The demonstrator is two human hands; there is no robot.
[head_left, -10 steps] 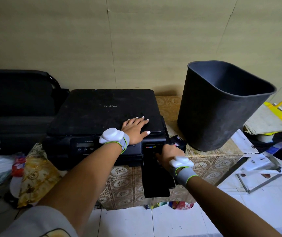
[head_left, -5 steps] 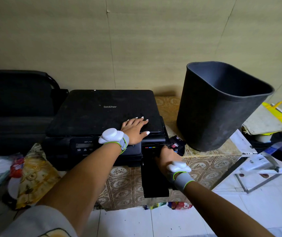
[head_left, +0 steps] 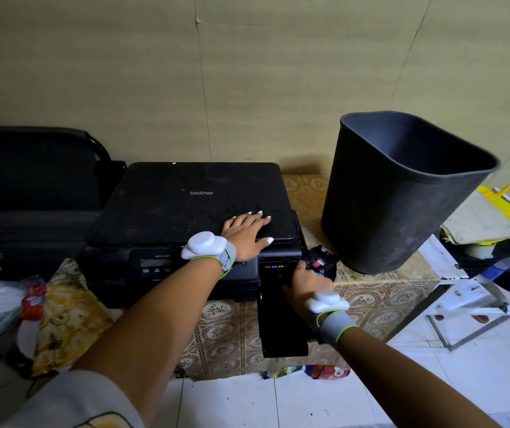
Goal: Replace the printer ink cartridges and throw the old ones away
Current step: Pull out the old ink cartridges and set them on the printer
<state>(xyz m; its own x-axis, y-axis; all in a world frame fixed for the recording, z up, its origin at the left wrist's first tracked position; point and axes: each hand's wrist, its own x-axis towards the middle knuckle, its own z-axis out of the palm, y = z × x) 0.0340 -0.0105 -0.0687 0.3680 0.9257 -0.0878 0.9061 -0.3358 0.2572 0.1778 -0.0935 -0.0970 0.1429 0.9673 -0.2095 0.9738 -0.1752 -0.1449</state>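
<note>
Setting: pale tiled floor (head_left: 247, 403) in front, a low stand draped in a brown-and-cream patterned cloth (head_left: 232, 329), and a plain yellowish wall (head_left: 247, 72) behind.

Nearest item: the printer's black hinged cartridge door (head_left: 281, 322), dropped open over the stand's front edge.

Right hand (head_left: 306, 282): at the open cartridge bay beneath a row of small colour markers (head_left: 273, 266), fingers curled inward. Whether they have hold of a cartridge cannot be told; the hand hides the slot.

Loose small black ink cartridges with red and blue labels (head_left: 321, 262): on the cloth, just beside the right hand, touching or nearly touching the bin's base. Judged light, rigid plastic, smooth-sided; best pinched by the flat sides, clear of the ink port, which may smear.

Left hand (head_left: 246, 233): flat, fingers spread straight, pressing on the lid of the black flatbed inkjet printer (head_left: 185, 208), gripping nothing.

Farther right: a tall dark-grey plastic waste bin (head_left: 402, 196), upright on the cloth, mouth open.
</note>
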